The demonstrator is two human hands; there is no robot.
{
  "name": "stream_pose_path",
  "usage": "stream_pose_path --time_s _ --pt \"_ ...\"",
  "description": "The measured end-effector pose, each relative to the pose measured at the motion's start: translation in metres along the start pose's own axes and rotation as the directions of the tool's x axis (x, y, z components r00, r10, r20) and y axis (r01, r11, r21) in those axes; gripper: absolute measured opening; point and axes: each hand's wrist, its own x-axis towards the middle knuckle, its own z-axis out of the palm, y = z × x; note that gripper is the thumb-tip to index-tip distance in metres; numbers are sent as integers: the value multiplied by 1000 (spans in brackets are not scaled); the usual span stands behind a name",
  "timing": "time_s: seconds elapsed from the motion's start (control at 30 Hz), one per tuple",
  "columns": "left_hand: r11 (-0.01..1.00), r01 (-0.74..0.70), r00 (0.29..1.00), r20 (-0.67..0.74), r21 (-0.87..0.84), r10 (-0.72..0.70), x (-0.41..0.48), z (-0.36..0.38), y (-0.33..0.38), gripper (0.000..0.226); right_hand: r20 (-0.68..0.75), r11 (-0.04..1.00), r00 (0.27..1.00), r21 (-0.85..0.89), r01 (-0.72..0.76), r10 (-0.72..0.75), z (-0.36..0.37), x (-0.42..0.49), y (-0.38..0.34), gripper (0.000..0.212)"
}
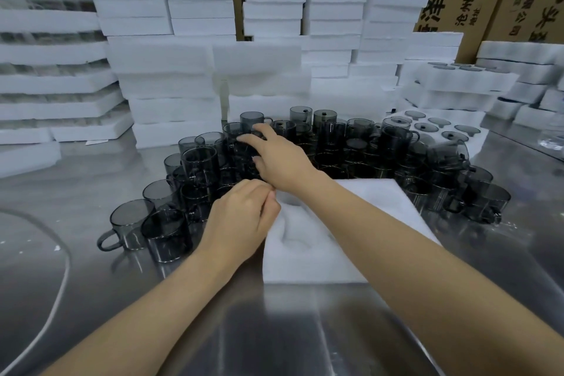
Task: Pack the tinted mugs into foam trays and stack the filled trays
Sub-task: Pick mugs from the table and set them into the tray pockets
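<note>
The left hand is pinching the foam tray at its far corner, steadying it on the table just beside the crowded tinted mugs, while the right hand is reaching onto one, though I cannot tell whether it is gripping.

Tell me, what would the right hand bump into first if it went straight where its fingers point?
Probably the tinted mug just ahead of the right hand, in the pile; they may already touch, depth is unclear.
</note>
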Motion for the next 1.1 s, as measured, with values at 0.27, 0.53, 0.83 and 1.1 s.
stream_pose_path --time_s 0.27,0.53,0.83,1.1 --pt "999 -33 997 -63 9 34 -2 1 -1 48 -269 887 952 461 -5 146 -29 -12 15 14" --pt "985 -112 979 -154 127 132 -1 0 -2 38 -32 290 936 954 -76 351 -37 -62 34 19" --pt "996 -71 986 -150 54 78 -5 -2 -2 41 89 -6 934 996 -93 345 -47 -67 32 28" --pt "999 -8 996 -92 39 12 -5 -2 -1 49 -6 308 944 946 -101 329 -60 -75 38 31"
